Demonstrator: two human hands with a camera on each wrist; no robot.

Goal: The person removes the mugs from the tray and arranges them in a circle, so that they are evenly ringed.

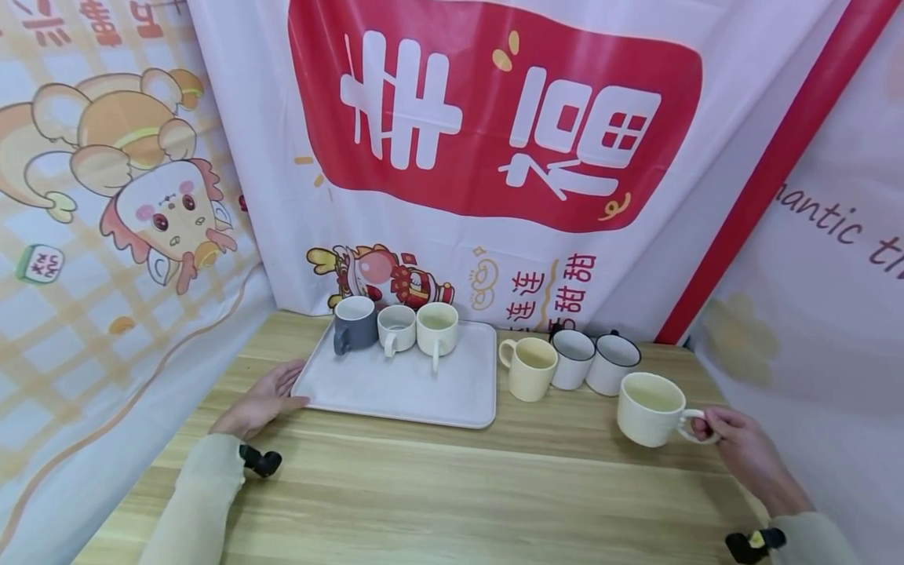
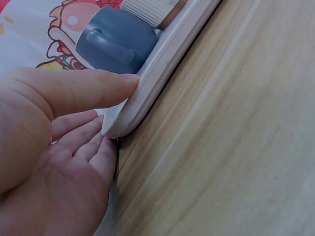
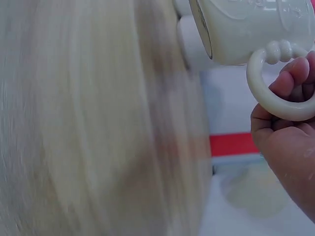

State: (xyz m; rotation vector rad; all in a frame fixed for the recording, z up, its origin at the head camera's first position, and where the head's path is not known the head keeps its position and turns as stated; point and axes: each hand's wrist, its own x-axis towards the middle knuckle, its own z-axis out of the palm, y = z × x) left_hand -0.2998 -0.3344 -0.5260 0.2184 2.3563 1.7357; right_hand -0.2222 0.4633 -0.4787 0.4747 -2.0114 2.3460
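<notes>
My right hand (image 1: 747, 449) grips the ring-shaped handle of a cream mug (image 1: 648, 414) at the right of the table. In the right wrist view the mug (image 3: 261, 29) is off the wood, its fingers (image 3: 295, 71) curled through the handle. At the left, my left hand (image 1: 264, 399) rests against the near left corner of a pale rectangular tray (image 1: 402, 392). The left wrist view shows the thumb straight along the tray rim (image 2: 152, 83) and the other fingers extended beside the corner. On the tray's far side stand a blue-grey mug (image 1: 359, 326), a small whitish cup (image 1: 397, 328) and a pale green mug (image 1: 438, 326).
Right of the tray stand a yellow mug (image 1: 532, 373) and two white mugs with dark rims, one (image 1: 574, 365) beside the other (image 1: 611, 369). A printed cloth (image 1: 494, 220) hangs behind the wooden table (image 1: 452, 494), with more cloth at both sides.
</notes>
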